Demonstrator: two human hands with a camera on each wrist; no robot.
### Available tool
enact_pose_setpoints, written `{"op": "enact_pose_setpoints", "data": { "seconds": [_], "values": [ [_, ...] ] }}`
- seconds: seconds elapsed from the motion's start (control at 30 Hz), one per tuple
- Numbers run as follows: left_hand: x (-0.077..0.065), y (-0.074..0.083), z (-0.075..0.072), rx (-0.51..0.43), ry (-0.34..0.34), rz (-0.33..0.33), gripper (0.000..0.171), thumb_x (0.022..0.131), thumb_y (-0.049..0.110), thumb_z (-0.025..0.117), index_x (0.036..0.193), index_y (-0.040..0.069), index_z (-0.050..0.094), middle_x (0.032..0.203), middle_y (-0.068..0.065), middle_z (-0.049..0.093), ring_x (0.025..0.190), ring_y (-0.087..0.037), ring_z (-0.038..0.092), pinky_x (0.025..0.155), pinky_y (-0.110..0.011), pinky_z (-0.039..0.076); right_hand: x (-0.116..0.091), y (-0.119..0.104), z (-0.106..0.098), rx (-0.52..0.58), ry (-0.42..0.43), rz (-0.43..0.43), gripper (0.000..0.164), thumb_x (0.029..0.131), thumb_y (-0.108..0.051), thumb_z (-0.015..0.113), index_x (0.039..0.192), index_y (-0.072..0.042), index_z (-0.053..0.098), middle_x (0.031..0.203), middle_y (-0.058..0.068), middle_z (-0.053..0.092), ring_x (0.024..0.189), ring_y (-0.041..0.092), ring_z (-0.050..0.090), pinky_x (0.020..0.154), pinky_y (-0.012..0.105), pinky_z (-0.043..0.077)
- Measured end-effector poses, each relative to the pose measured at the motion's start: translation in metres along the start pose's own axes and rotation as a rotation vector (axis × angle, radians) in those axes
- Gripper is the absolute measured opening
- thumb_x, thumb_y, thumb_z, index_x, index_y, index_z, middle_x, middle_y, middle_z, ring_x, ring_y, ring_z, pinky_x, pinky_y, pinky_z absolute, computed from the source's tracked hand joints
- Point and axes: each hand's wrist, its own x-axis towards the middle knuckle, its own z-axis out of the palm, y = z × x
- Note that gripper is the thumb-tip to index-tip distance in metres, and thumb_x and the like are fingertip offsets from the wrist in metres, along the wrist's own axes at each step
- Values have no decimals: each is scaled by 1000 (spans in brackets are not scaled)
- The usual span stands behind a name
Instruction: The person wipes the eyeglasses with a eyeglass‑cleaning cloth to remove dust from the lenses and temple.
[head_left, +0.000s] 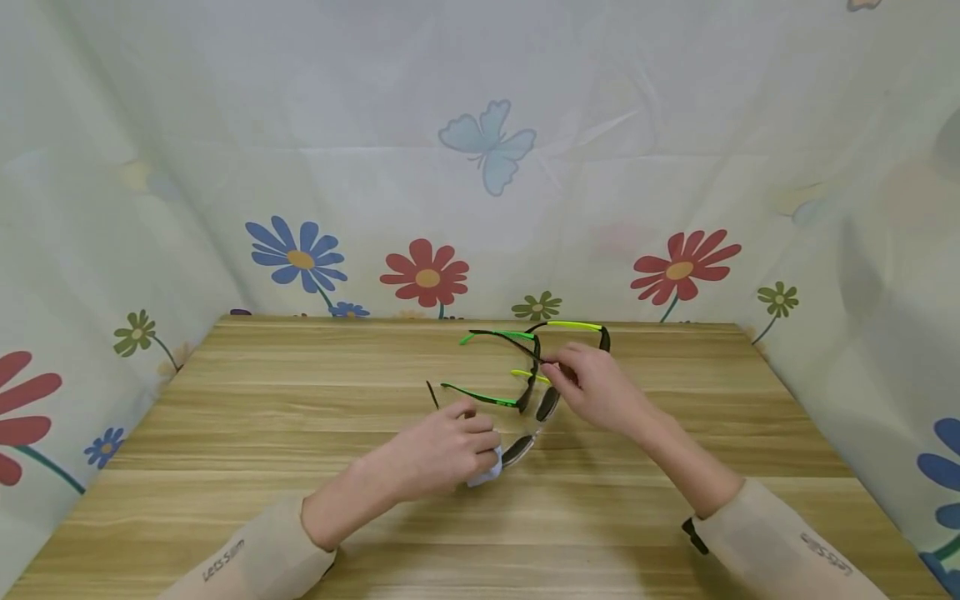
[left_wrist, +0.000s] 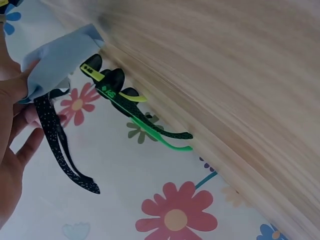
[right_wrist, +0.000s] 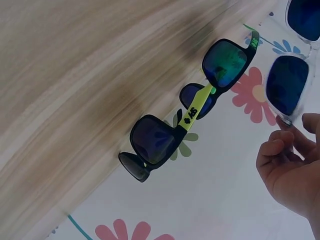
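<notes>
A pair of clear-framed sunglasses [right_wrist: 286, 86] with dark lenses and speckled black temples is held above the table between both hands. My left hand [head_left: 450, 446] grips a light blue cloth [left_wrist: 65, 62] folded over one end of the frame, beside a black temple [left_wrist: 52, 137]. At the other end, my right hand [head_left: 600, 390] pinches the sunglasses near the hinge, its fingertips at the frame's corner in the right wrist view. Left fingers partly hide the cloth in the head view.
Beyond the hands, black sunglasses with green temples [head_left: 480, 395] stand on the wooden table [head_left: 300, 400]. Black sunglasses with yellow temples [head_left: 576, 326] are just behind them, partly covered by my right hand. A flowered curtain [head_left: 360, 183] hangs around the table.
</notes>
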Motion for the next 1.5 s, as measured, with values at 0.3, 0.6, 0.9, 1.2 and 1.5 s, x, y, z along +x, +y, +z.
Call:
{"op": "enact_pose_setpoints", "data": {
  "seconds": [0.3,0.6,0.9,1.2,1.5],
  "values": [
    [-2,9,-2,-106,28,-46,6,91,19,78,95,21,77,97,8,68,91,-12,55,88,-33,43,-4,-9,3,21,34,-135,27,98,-5,67,126,-2,69,68,-12,45,57,4,38,53,26,37],
    [-4,16,0,-286,19,-96,11,98,29,70,93,21,75,93,9,66,90,-10,57,86,-31,43,-14,-18,4,73,-126,-344,15,96,-1,67,107,-9,75,89,-4,72,61,-3,50,56,20,46],
    [-2,24,-1,-345,-14,-109,16,99,36,68,94,22,74,92,11,64,91,-9,57,89,-31,43,-22,-18,14,16,-365,-399,21,94,1,63,108,-8,75,82,-5,68,57,-5,37,54,16,38],
    [-2,31,2,-377,-19,-81,17,100,36,68,89,23,71,88,12,61,90,-8,58,93,-32,44,-28,-23,23,-109,-461,-374,18,94,-2,64,105,-10,76,95,-3,72,80,4,66,70,23,54],
    [0,34,3,-434,-10,-84,16,97,35,71,85,23,70,84,13,58,84,-7,56,85,-29,41,-29,-29,21,-149,-493,-360,13,96,-3,67,103,-9,75,94,-2,73,86,8,68,73,27,56]
  ]
}}
